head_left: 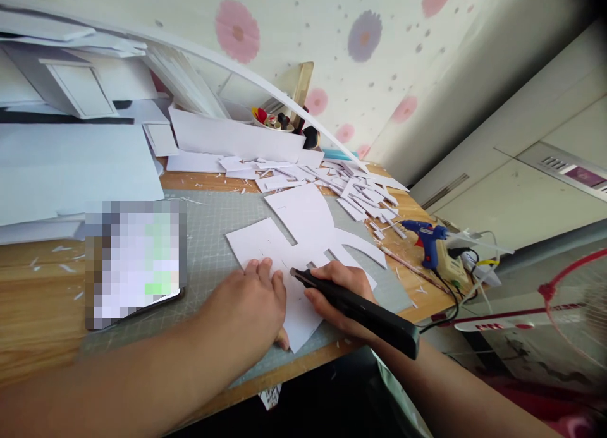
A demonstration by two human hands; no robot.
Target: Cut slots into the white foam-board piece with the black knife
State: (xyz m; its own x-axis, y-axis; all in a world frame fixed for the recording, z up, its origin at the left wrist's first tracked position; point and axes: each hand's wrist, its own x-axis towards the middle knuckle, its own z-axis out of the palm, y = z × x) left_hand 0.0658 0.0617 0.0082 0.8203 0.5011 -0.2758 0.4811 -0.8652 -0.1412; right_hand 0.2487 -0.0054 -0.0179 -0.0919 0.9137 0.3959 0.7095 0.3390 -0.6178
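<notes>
A white foam board piece [308, 229] with slots and a curved edge lies on the grey cutting mat [208, 236]. My left hand [256, 299] presses flat on the board's near left part, fingers stretched out. In my right hand [346, 286] is a black utility knife [360, 305], gripped between thumb and fingers. Its tip points left and meets the board just right of my left fingers. A narrow curved strip [365, 245] of the board reaches out to the right. Whether the blade is sunk into the board, I cannot tell.
White offcuts [351, 191] are heaped behind the mat. A blue glue gun [427, 239] with its cord stands at the right table edge. To the left are a phone-like device with a blurred screen [137, 261] and stacked white boards [71, 166]. A racket [578, 299] is at far right.
</notes>
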